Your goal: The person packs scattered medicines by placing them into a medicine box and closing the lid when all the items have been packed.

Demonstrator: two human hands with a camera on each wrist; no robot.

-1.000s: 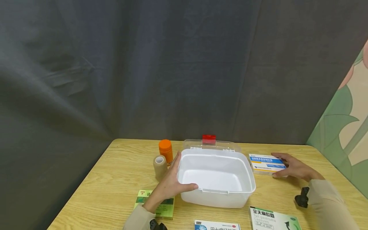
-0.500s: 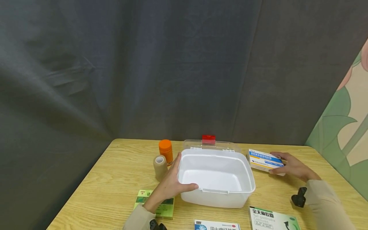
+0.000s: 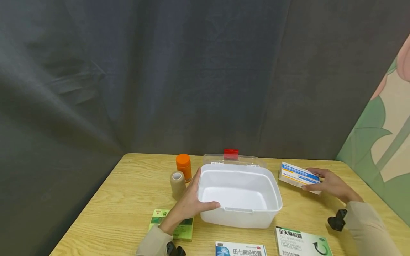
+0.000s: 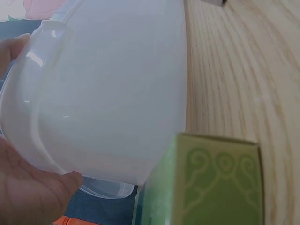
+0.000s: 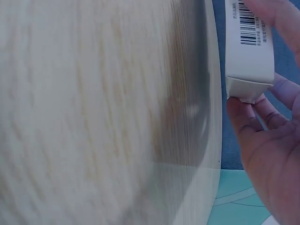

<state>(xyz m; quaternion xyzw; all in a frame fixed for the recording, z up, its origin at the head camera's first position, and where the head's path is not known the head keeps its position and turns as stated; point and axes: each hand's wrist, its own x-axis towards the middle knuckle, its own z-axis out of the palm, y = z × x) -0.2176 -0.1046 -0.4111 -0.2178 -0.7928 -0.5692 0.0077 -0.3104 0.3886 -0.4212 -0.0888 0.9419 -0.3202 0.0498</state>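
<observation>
In the head view my left hand [image 3: 189, 204] rests against the near left corner of a white plastic storage box [image 3: 241, 218]. Its thumb lies along the front rim and its straight fingers along the left side. The box stands with its clear lid [image 3: 211, 158] folded back; its bottom shows bare. To the right, my right hand [image 3: 334, 185] pinches a white and blue medicine box [image 3: 296, 175] by its right end, thumb in front and fingers behind. That box is tilted and raised over the table. The right wrist view shows its barcoded side [image 5: 248, 51] above the wood.
An orange-capped bottle [image 3: 184, 167] and a tan bandage roll [image 3: 178, 185] stand left of the storage box. A green medicine box [image 3: 184, 233] lies partly under my left forearm. Two more medicine boxes, one blue and white [image 3: 240, 249], one green and white [image 3: 301, 243], lie in front.
My right hand has lifted the white and blue medicine box off the table and tilted it, its left end higher. My left hand stays on the storage box. The head view has shifted slightly.
</observation>
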